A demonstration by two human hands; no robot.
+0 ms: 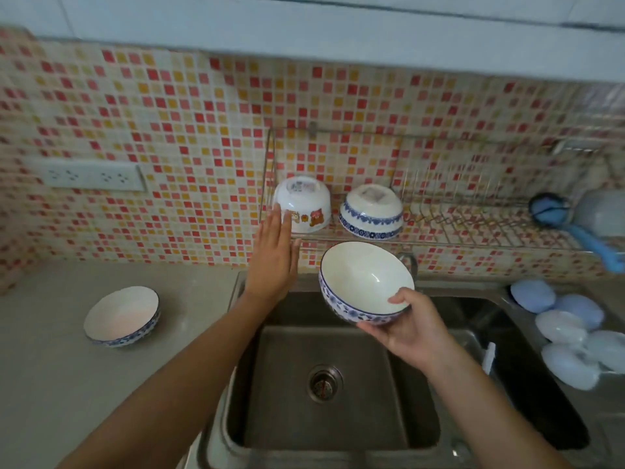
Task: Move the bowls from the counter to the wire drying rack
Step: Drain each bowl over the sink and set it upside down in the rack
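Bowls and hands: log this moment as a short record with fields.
on rack: cartoon bowl and blue-patterned bowl, both upside down on the wire drying rack
in hand: blue-rimmed bowl, held over the sink
on counter: one bowl, upright, left of the sink
left hand: fingers straight, at the cartoon bowl's side
right hand: grips the blue-rimmed bowl, thumb on its rim
bowls left to rack: two

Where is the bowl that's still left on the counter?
In the head view, the bowl sits upright on the counter at the left, left of the sink and apart from both hands.
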